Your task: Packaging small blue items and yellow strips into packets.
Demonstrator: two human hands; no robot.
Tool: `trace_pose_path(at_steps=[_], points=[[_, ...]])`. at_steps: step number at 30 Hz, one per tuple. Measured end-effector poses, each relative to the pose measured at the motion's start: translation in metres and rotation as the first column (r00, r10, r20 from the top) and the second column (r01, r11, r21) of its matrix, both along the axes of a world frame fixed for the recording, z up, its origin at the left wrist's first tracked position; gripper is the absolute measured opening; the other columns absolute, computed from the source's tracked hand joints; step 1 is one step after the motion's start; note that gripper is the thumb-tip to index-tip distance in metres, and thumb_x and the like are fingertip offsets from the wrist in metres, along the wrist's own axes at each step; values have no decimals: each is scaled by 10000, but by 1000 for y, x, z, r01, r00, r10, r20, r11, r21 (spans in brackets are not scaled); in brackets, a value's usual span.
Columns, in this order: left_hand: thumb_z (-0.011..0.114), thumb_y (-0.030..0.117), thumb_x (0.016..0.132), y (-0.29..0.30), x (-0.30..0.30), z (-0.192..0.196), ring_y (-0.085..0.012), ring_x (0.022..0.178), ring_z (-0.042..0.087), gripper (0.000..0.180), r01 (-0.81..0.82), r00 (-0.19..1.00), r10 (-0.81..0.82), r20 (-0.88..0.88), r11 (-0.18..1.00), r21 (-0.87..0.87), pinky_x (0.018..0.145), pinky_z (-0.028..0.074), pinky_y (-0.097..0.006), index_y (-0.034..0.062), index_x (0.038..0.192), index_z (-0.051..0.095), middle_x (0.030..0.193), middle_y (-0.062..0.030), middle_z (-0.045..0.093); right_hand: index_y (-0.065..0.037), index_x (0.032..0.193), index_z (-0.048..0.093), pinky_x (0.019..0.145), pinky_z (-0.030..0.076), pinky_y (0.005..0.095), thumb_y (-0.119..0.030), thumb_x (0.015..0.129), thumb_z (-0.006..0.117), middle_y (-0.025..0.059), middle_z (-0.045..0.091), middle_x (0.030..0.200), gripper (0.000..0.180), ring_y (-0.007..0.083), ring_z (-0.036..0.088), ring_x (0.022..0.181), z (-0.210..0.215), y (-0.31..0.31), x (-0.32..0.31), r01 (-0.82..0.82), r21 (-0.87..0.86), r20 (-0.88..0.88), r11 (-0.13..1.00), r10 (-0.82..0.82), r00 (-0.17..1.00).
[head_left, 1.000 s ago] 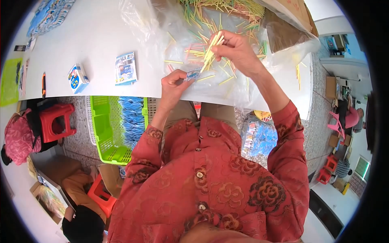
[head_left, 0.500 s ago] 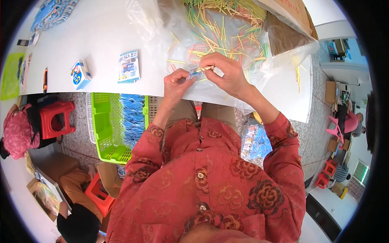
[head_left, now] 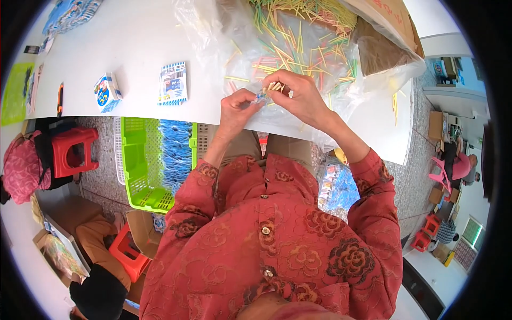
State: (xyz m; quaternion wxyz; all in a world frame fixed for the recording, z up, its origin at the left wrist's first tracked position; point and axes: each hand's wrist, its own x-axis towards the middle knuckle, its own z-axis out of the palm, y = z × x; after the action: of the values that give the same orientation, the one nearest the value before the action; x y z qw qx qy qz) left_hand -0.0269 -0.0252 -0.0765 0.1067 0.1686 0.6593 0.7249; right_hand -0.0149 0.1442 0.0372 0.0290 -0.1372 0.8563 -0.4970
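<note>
Over the table's near edge, my left hand (head_left: 237, 108) pinches a small clear packet with blue print (head_left: 260, 97) between thumb and fingertips. My right hand (head_left: 301, 100) is closed around a small bundle of thin pale sticks (head_left: 276, 86), their ends showing at the fingers and close to the packet's mouth. Whether any stick is inside the packet I cannot tell. Just beyond both hands, loose yellow, green and pink sticks (head_left: 296, 58) lie scattered on a clear plastic sheet, with a thick heap behind them.
A cardboard box (head_left: 397, 26) lies at the far right. On the white table (head_left: 140, 48) are a blue-striped stack of cards (head_left: 173, 84), a small box (head_left: 108, 92) and an orange cutter (head_left: 60, 98). Below stand a green basket (head_left: 134, 176) and a red stool (head_left: 74, 152). Another person (head_left: 98, 293) is lower left.
Both hands stay close together at the packet. The right hand's fingers have turned slightly, so more stick ends show. The whole view has shifted slightly.
</note>
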Motion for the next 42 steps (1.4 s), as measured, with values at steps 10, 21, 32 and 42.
trace_pose_path(at_steps=[10,21,32,42], points=[[685,-7,716,4,1,3,-56,656,477,83,-6,1000,6,3,1000,-19,594,388,-212,-7,739,605,702,1,562,-39,1014,612,684,470,272,-64,806,587,54,615,975,211,141,585,790,-13,10,-4,38,228,-460,973,73,885],[657,-58,717,-2,4,10,-44,615,374,82,-60,998,61,15,993,-102,527,293,-203,-20,762,600,699,34,464,-92,1057,601,655,479,277,-147,802,600,92,623,885,261,145,587,744,-35,102,-76,444,273,-267,853,-376,887],[662,-85,682,7,1,7,-112,692,529,106,5,999,-6,-32,999,-31,611,404,-222,-28,750,604,752,-46,587,-97,1278,430,1041,280,403,-366,909,444,118,411,1332,457,263,360,1234,-85,280,-152,603,465,-609,648,-259,749],[648,-77,669,-2,3,16,-132,722,523,126,30,999,-27,31,995,-93,652,403,-229,-52,791,627,774,-67,570,-111,1267,449,1027,282,318,-379,855,555,75,438,1319,502,204,378,1220,20,163,-92,732,209,-355,649,-647,675]])
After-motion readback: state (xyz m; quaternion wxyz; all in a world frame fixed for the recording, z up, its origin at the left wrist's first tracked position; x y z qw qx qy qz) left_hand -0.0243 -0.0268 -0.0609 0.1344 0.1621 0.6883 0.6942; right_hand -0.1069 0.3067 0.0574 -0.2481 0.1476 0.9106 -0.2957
